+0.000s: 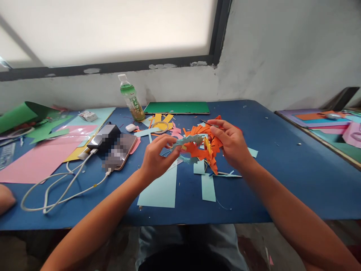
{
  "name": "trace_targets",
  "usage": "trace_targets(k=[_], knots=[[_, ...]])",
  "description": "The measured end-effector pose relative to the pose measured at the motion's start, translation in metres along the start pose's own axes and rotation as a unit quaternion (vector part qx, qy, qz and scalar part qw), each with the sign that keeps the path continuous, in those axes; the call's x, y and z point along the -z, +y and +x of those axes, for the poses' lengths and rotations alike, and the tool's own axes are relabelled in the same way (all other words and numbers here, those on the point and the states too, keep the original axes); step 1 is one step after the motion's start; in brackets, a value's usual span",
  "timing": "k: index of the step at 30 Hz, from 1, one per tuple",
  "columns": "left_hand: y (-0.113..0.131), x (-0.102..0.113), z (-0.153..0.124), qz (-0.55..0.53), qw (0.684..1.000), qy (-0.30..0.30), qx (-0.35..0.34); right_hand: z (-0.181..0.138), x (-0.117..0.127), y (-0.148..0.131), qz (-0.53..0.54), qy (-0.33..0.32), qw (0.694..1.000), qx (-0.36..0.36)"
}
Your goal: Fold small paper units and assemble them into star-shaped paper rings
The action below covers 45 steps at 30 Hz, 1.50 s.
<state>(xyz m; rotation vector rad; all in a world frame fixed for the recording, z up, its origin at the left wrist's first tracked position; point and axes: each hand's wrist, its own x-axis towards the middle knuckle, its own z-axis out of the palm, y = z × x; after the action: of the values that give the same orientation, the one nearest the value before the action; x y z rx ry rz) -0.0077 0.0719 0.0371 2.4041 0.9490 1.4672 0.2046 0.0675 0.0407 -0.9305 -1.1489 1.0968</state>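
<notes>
A folded-paper craft (197, 151) is up in the air, over the middle of the blue table (282, 188), with a hand on each side of it. It is made of many little folded bits: light blue ones on the left, lots of orange ones on the right, and some yellow by the orange. The left hand (158, 155) pinches the light blue part between its thumb and fingers. The right hand (229, 142) has its thumb and fingers closed on the orange part, and a thin dark thing (208, 123) pokes out by its fingers, too small to name. Under the hands, a light blue sheet (158, 190) reaches toward the table's near edge, with a light blue strip (208, 189) to its right. Behind the left hand are yellow paper pieces (168, 118) and a white earbud case (131, 128). A green drink bottle (132, 99) stands near the far edge, just beside a flat green board (179, 107). Toward the left edge are a phone (126, 148), a black box (103, 136), a looping white cable (47, 199), a big pink sheet (34, 162) and a curled green sheet (26, 114). A bit of another person's skin (5, 199) shows at the near left corner. Past the right edge, a second table holds a pink paper (354, 133).
</notes>
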Motion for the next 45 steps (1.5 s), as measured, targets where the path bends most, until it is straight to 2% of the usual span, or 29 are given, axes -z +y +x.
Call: trace_targets(k=[2, 4, 8, 12, 15, 18, 24, 31, 37, 45], knots=[[0.0, -0.002, 0.0, -0.074, 0.996, -0.038, 0.039, 0.001, 0.001, 0.0, 0.024, -0.019, 0.999, -0.031], [-0.001, -0.005, 0.0, -0.168, 0.977, -0.076, 0.104, 0.002, 0.002, -0.001, 0.046, -0.032, 0.997, -0.056], [-0.004, -0.012, -0.005, -0.335, 0.891, -0.156, 0.263, 0.002, 0.002, -0.003, 0.086, -0.035, 0.992, -0.086], [-0.007, -0.016, -0.007, -0.37, 0.828, -0.256, 0.333, 0.003, 0.003, -0.004, 0.105, -0.032, 0.988, -0.111], [-0.011, -0.011, -0.002, -0.374, 0.808, -0.293, 0.349, 0.007, 0.008, -0.005, 0.109, -0.039, 0.986, -0.123], [-0.019, 0.0, 0.006, -0.375, 0.807, -0.284, 0.356, 0.012, 0.014, -0.003, 0.1, -0.049, 0.985, -0.132], [-0.039, 0.024, 0.019, -0.358, 0.828, -0.205, 0.379, 0.02, 0.02, 0.008, 0.019, -0.065, 0.992, -0.102], [-0.046, 0.029, 0.022, -0.338, 0.84, -0.167, 0.39, 0.018, 0.012, 0.028, -0.066, -0.132, 0.984, -0.099], [-0.049, 0.032, 0.024, -0.325, 0.854, -0.125, 0.387, 0.015, 0.01, 0.033, -0.172, -0.203, 0.958, -0.107], [-0.051, 0.035, 0.025, -0.32, 0.865, -0.084, 0.377, 0.013, 0.017, 0.035, -0.329, -0.269, 0.899, -0.111]])
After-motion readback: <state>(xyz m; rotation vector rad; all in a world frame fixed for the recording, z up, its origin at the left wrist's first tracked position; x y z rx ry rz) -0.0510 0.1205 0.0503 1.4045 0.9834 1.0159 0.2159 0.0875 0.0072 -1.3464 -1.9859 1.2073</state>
